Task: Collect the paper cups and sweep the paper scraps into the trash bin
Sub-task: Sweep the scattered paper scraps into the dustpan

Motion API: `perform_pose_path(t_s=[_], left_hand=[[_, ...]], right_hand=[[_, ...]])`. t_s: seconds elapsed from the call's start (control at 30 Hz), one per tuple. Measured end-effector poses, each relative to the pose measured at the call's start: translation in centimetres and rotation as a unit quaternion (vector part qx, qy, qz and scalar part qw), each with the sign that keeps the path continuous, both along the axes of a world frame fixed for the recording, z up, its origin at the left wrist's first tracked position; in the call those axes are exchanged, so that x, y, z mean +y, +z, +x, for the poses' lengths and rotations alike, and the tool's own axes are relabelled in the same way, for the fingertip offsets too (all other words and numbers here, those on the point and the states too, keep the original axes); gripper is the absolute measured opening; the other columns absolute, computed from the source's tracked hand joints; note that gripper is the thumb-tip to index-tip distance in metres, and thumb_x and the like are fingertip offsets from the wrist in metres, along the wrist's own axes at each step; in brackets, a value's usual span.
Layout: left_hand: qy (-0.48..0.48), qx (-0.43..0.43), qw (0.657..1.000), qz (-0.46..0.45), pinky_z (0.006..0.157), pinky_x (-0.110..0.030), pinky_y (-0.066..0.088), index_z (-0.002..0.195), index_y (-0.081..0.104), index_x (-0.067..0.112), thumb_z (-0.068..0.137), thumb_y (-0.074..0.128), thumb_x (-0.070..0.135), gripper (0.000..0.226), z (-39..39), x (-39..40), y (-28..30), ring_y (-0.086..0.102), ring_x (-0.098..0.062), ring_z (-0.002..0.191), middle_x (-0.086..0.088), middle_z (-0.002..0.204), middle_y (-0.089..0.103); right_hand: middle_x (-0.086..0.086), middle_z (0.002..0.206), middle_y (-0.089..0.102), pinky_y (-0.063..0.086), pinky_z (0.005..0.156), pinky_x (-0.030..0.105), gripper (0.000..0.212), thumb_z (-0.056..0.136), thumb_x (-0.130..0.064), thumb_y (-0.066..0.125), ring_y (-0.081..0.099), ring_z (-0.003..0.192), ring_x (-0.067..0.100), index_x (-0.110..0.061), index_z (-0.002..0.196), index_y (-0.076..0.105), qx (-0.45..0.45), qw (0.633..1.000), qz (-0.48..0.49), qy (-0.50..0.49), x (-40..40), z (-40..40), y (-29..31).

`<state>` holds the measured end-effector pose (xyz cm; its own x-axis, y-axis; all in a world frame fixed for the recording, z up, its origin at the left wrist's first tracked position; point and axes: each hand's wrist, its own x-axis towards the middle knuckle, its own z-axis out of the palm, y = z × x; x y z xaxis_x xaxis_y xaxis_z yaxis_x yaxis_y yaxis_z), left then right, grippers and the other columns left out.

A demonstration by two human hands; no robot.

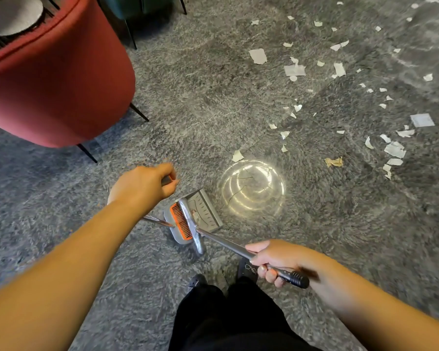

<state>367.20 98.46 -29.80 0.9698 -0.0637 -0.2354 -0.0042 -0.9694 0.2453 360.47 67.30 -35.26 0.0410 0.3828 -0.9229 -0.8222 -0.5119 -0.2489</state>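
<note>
Here, at the far left, a red armchair [58, 79] is standing on the grey floor [188, 97]. Nearer me, my left hand [143, 184] is curling its fingers round the top of one handle, above the grey dustpan [200, 211] with its orange comb. My right hand [274, 262] is gripping the broom handle [228, 243], fingers wrapped tight near its black end; that handle is running from near right up to far left, meeting the pan. The paper scraps [294, 70] are lying scattered to the far right, well apart from the pan, so my right hand is the nearer one. No paper cups or trash bin are showing.
</note>
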Motion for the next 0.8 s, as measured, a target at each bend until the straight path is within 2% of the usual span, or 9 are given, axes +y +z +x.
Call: perform_pose_path(t_s=[0.1,0.2,0.3,0.5,0.6,0.73,0.8], left_hand=[[0.012,0.011,1.000,-0.008,0.046,-0.023,0.034,0.097,0.055,0.036,0.093,0.056,0.043,0.007,-0.8,1.3,0.0,0.055,-0.015,0.063,0.013,0.074,0.060],[0.003,0.013,1.000,-0.013,0.047,-0.025,0.035,0.098,0.056,0.033,0.094,0.056,0.038,0.007,-1.1,1.4,0.2,0.052,-0.014,0.061,0.013,0.070,0.056],[-0.006,0.019,1.000,-0.004,0.050,-0.029,0.044,0.102,0.056,0.030,0.095,0.054,0.037,0.010,-1.2,1.1,0.4,0.058,-0.023,0.067,0.001,0.082,0.065],[-0.012,0.022,1.000,-0.009,0.049,-0.030,0.043,0.104,0.054,0.030,0.097,0.052,0.036,0.010,-1.7,2.3,0.5,0.057,-0.022,0.066,-0.001,0.089,0.066],[-0.016,0.016,1.000,-0.008,0.048,-0.030,0.042,0.100,0.053,0.030,0.097,0.051,0.039,0.009,-1.9,2.5,0.4,0.055,-0.020,0.063,0.000,0.085,0.065],[-0.017,0.010,1.000,-0.013,0.045,-0.027,0.032,0.098,0.052,0.030,0.096,0.052,0.044,0.014,-2.4,2.7,0.4,0.053,-0.019,0.060,0.002,0.077,0.060],[-0.024,0.004,1.000,-0.014,0.045,-0.028,0.034,0.100,0.052,0.029,0.096,0.052,0.043,0.015,-2.7,3.1,0.4,0.053,-0.020,0.060,0.000,0.077,0.061]], right_hand=[[-0.005,0.054,0.044,0.033,0.040,0.018,0.061,0.100,-0.013,0.039,0.039,0.042,0.006,-0.034,0.151,0.014,-0.005,1.000,0.002,0.006,0.7,-0.8,1.3],[-0.005,0.054,0.044,0.033,0.040,0.017,0.061,0.099,-0.013,0.040,0.039,0.042,0.006,-0.034,0.151,0.015,-0.008,1.000,0.004,0.008,1.7,-1.6,2.5],[-0.006,0.054,0.045,0.033,0.039,0.017,0.062,0.098,-0.013,0.040,0.040,0.042,0.005,-0.035,0.151,0.017,-0.013,1.000,0.005,0.012,2.4,-2.2,3.8],[-0.004,0.055,0.044,0.032,0.037,0.016,0.059,0.100,-0.011,0.039,0.038,0.041,0.005,-0.033,0.150,0.019,-0.002,0.999,0.024,-0.047,3.2,-3.7,5.9],[-0.004,0.055,0.044,0.031,0.038,0.017,0.059,0.099,-0.011,0.041,0.037,0.042,0.006,-0.032,0.150,0.020,-0.024,0.998,0.005,-0.057,3.8,-4.7,6.1],[-0.003,0.056,0.043,0.031,0.040,0.017,0.059,0.100,-0.011,0.038,0.035,0.043,0.006,-0.031,0.151,0.016,-0.027,0.996,0.003,-0.090,3.9,-5.3,6.6],[-0.003,0.055,0.043,0.031,0.039,0.017,0.060,0.100,-0.010,0.037,0.035,0.042,0.006,-0.030,0.152,0.014,-0.031,0.994,-0.001,-0.102,3.6,-5.3,6.9]])
